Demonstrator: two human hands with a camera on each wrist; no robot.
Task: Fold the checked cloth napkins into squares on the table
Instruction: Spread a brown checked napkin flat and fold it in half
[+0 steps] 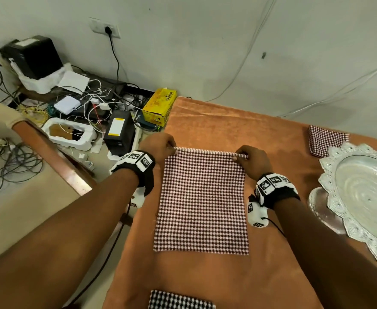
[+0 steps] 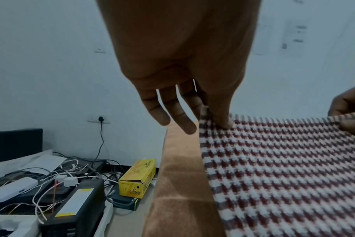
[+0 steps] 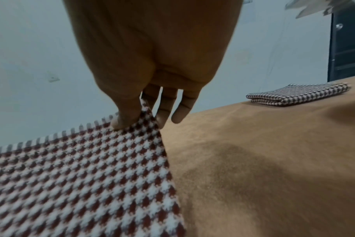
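A red-and-white checked napkin (image 1: 202, 201) lies spread on the orange tablecloth (image 1: 205, 126). My left hand (image 1: 158, 146) pinches its far left corner, thumb on top (image 2: 223, 123). My right hand (image 1: 252, 159) pinches the far right corner (image 3: 132, 118). The far edge is lifted off the table between the two hands; the near part lies flat. A folded red checked napkin (image 1: 323, 139) sits at the back right, also in the right wrist view (image 3: 298, 94). A black-and-white checked napkin (image 1: 180, 301) lies at the near table edge.
An ornate silver tray (image 1: 361, 197) stands on the table's right side. Left of the table, on the floor, lie a yellow box (image 1: 159, 107), tangled cables (image 1: 93, 101), black devices (image 1: 119, 132) and foam packing (image 1: 69, 134). The wall is close behind the table.
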